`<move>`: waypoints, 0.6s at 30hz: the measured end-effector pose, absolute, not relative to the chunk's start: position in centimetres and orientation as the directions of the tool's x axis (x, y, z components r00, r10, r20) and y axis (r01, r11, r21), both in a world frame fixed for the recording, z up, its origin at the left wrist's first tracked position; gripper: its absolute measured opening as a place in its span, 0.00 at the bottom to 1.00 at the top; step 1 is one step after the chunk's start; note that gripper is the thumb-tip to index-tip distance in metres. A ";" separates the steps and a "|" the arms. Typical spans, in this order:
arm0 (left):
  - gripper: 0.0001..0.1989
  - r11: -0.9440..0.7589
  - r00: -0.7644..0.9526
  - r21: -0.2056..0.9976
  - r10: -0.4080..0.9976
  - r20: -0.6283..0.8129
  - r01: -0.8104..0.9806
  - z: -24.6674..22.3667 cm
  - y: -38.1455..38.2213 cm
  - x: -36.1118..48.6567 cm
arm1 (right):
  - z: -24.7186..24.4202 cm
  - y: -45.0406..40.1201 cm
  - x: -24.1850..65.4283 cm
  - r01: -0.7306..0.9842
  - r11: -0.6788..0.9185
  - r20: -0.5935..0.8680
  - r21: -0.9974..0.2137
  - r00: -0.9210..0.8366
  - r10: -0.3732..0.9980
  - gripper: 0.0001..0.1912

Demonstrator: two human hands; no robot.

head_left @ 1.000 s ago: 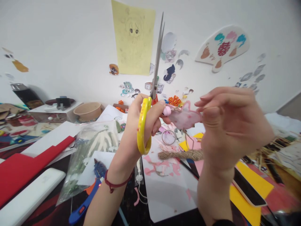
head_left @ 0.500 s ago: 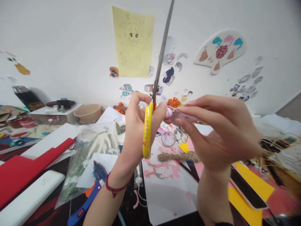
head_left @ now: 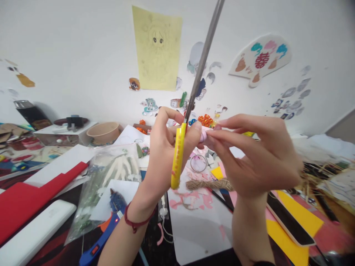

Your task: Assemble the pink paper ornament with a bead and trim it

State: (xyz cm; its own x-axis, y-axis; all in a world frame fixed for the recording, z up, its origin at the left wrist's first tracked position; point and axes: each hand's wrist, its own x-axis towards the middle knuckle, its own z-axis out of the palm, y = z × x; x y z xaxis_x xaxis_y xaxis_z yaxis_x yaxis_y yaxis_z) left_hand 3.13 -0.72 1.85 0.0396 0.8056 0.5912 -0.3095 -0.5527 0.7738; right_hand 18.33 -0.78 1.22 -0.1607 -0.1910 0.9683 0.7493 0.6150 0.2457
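Observation:
In the head view my left hand [head_left: 169,147] is closed around yellow-handled scissors [head_left: 178,157], their long metal blades pointing up and a little right. Thumb and fingers of the same hand also pinch a small lilac round piece [head_left: 203,136]. Against its right side, my right hand [head_left: 255,155] is closed in a pinch. Its fingertips partly cover the piece, so its full shape is hidden. Below the hands are a clear ring-shaped roll [head_left: 198,163] and a bundle of brown twine [head_left: 206,185].
A blue glue gun [head_left: 101,238] with a lit red light lies at lower left, beside a plastic bag [head_left: 91,192] and a white power bank [head_left: 39,232]. Pink scraps lie on white paper [head_left: 199,232]. A phone [head_left: 291,221] rests on yellow paper at right. The wall stands behind.
Both hands have shifted slightly, and the scissors lean further right. My right fingertips have closed in on the lilac piece, where a thin translucent strip showed between them before.

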 end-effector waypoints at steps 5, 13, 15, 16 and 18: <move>0.19 -0.533 0.055 0.770 0.809 0.585 -0.350 2.1 -0.8 3.2 | 1.3 -0.2 18.7 0.723 0.641 0.963 0.256 -0.134 -0.234 0.12; 0.18 -0.554 0.037 0.765 0.802 0.596 -0.328 1.9 -0.8 3.2 | 1.2 -1.8 18.7 0.803 0.553 0.975 0.221 -0.189 -0.115 0.16; 0.17 -0.563 0.040 0.760 0.795 0.605 -0.325 1.7 -0.8 3.2 | 1.2 -2.3 18.6 0.816 0.523 0.968 0.246 -0.237 -0.084 0.16; 0.16 -0.572 0.036 0.754 0.789 0.614 -0.323 1.6 -0.7 3.2 | 1.2 -2.5 18.5 0.820 0.499 0.958 0.280 -0.272 -0.090 0.16; 0.17 -0.602 0.013 0.737 0.772 0.636 -0.307 1.4 -0.6 3.3 | 1.2 -2.7 18.5 0.823 0.433 0.929 0.367 -0.349 -0.124 0.14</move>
